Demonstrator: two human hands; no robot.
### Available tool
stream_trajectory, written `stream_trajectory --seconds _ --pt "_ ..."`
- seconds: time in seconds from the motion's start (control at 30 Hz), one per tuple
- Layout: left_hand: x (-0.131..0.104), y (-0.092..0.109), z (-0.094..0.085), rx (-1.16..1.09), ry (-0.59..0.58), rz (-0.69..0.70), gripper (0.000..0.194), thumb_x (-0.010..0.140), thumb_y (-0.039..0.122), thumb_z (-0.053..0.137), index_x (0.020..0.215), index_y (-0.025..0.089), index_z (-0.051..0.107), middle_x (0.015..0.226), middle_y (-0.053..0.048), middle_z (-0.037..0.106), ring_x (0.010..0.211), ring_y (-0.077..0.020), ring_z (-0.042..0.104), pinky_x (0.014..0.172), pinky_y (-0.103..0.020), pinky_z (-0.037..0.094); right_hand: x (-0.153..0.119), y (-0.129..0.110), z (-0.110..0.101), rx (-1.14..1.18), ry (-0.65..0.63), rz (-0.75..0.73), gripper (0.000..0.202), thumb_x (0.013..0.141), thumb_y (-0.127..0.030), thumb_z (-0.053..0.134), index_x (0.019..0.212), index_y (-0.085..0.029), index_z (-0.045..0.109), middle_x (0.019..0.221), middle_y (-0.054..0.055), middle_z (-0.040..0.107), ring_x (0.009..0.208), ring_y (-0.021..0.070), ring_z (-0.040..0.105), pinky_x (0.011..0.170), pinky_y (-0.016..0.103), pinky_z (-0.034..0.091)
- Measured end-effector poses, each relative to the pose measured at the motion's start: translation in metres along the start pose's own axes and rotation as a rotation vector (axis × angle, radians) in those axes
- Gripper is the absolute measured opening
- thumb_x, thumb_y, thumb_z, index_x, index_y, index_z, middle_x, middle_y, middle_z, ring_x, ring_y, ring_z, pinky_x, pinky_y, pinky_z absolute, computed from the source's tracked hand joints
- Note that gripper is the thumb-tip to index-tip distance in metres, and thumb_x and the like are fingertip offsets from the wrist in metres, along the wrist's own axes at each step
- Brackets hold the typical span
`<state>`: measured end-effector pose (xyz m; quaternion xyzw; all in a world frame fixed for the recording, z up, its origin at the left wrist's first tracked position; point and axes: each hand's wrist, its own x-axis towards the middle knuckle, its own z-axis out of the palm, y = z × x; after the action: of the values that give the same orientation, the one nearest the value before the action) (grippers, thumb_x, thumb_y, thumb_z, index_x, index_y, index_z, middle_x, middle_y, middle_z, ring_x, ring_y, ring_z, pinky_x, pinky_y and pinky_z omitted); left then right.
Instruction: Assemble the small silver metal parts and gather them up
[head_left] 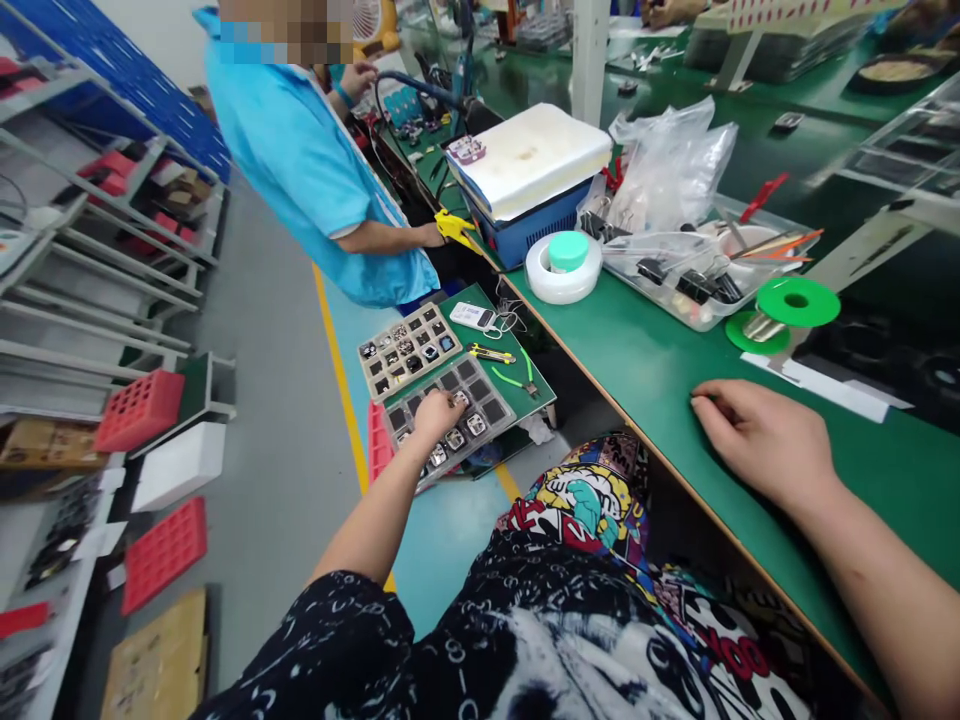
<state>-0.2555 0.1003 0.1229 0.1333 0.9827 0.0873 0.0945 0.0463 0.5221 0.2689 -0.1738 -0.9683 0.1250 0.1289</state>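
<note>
My left hand (437,415) reaches over a clear compartment tray (495,432) on a small green side table. Its fingers are closed at a small silver square part (460,399) in the tray; how firmly they grip it is hard to see. Several similar silver parts, like watch cases, lie in nearby compartments. Beyond it, touching or nearly so, is a beige compartment tray (362,372) with small dark and silver pieces. My right hand (765,440) rests on the green workbench (637,340), fingers curled together, whatever is inside them hidden.
Green-handled cutters (525,380), a yellow cutter knife (491,353) and a white device (474,317) lie beside the trays. On the bench are a tape roll (547,287), a solder spool (796,300) and a clear bin (701,318). A person in blue (292,170) stands ahead.
</note>
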Motion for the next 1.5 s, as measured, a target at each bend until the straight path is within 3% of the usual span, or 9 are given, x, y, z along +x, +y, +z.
stream_trajectory --seconds 0.17,0.47,0.6,0.83,0.93,1.07,1.27,1.5 --pt "0.001 -0.009 0.005 0.108 -0.048 -0.035 0.048 0.091 0.052 0.068 0.122 0.017 0.076 0.121 -0.019 0.070 0.107 -0.0326 0.072 0.094 -0.038 0.054 0.000 0.001 0.002 0.005 -0.013 0.009 0.025 0.104 -0.043 0.055 0.109 -0.027 0.074 0.102 0.000 0.079 0.092 0.0228 0.072 0.068 0.031 0.043" --pt "0.008 -0.001 0.003 0.189 -0.090 -0.039 0.054 0.091 0.065 0.067 0.109 0.015 0.079 0.119 -0.020 0.074 0.107 -0.0327 0.074 0.090 -0.036 0.055 -0.002 0.011 0.009 0.004 0.037 -0.049 0.027 0.106 -0.045 0.053 0.110 -0.028 0.073 0.105 -0.001 0.079 0.092 0.0230 0.073 0.070 0.033 0.046" --pt "0.009 0.004 0.007 0.187 -0.085 -0.073 0.052 0.091 0.061 0.068 0.103 0.012 0.079 0.114 -0.023 0.076 0.108 -0.0354 0.075 0.088 -0.036 0.056 -0.002 0.016 0.014 0.012 0.044 -0.079 0.028 0.107 -0.046 0.050 0.110 -0.029 0.072 0.107 -0.001 0.079 0.091 0.0235 0.074 0.071 0.035 0.049" --pt "0.016 0.001 0.021 0.089 -0.089 -0.151 0.041 0.088 0.041 0.069 0.118 0.014 0.078 0.121 -0.019 0.077 0.108 -0.0292 0.076 0.084 -0.030 0.054 -0.003 0.016 0.013 0.016 0.031 -0.058 0.027 0.107 -0.048 0.050 0.109 -0.031 0.071 0.103 -0.003 0.078 0.090 0.0229 0.074 0.069 0.035 0.048" --pt "0.012 0.000 0.022 0.076 -0.063 -0.154 0.046 0.091 0.047 0.065 0.119 0.013 0.077 0.125 -0.022 0.074 0.112 -0.0312 0.074 0.088 -0.032 0.054 -0.003 0.015 0.012 0.020 0.029 -0.052 0.027 0.108 -0.048 0.050 0.109 -0.031 0.071 0.104 -0.003 0.078 0.090 0.0226 0.073 0.069 0.035 0.048" --pt "0.012 0.000 0.018 0.081 -0.072 -0.144 0.049 0.088 0.057 0.068 0.104 0.013 0.080 0.112 -0.022 0.077 0.108 -0.0348 0.075 0.086 -0.035 0.054 -0.002 0.015 0.012 0.034 0.027 -0.058 0.027 0.108 -0.047 0.050 0.109 -0.030 0.072 0.105 -0.003 0.078 0.090 0.0222 0.073 0.070 0.035 0.048" --pt "0.019 0.007 0.018 0.082 -0.083 -0.167 0.040 0.081 0.047 0.073 0.100 0.012 0.079 0.110 -0.024 0.076 0.101 -0.0359 0.075 0.080 -0.036 0.055 -0.003 0.011 0.010 0.029 0.026 -0.046 0.025 0.107 -0.044 0.051 0.108 -0.030 0.071 0.104 -0.002 0.077 0.091 0.0220 0.073 0.070 0.034 0.048" --pt "0.005 0.011 0.030 0.047 0.044 -0.181 0.048 0.087 0.042 0.064 0.122 0.012 0.074 0.125 -0.022 0.069 0.118 -0.0339 0.070 0.100 -0.037 0.054 -0.003 0.010 0.008 0.026 0.032 -0.054 0.023 0.108 -0.042 0.052 0.107 -0.030 0.071 0.102 -0.002 0.077 0.089 0.0217 0.073 0.069 0.034 0.047"
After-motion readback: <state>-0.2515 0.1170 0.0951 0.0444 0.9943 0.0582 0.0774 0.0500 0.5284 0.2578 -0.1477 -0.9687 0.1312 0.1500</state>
